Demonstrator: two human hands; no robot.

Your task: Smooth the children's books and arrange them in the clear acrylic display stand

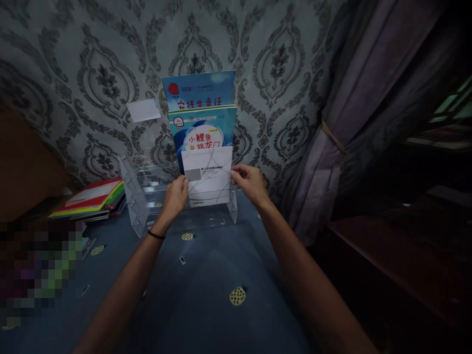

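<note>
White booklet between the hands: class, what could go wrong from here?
The booklet could slip or tilt, since the left hand and right hand hold it only at its side edges.

It might catch on the clear rack, whose see-through edges are hard to make out.

It may nudge the blue books standing behind it.

Books (204, 124) stand in rack (134, 199) behind booklet (210, 189)

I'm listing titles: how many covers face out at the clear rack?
3: the rear blue book, another blue book before it, and the white booklet between left hand and right hand. Others may hide behind.
</note>
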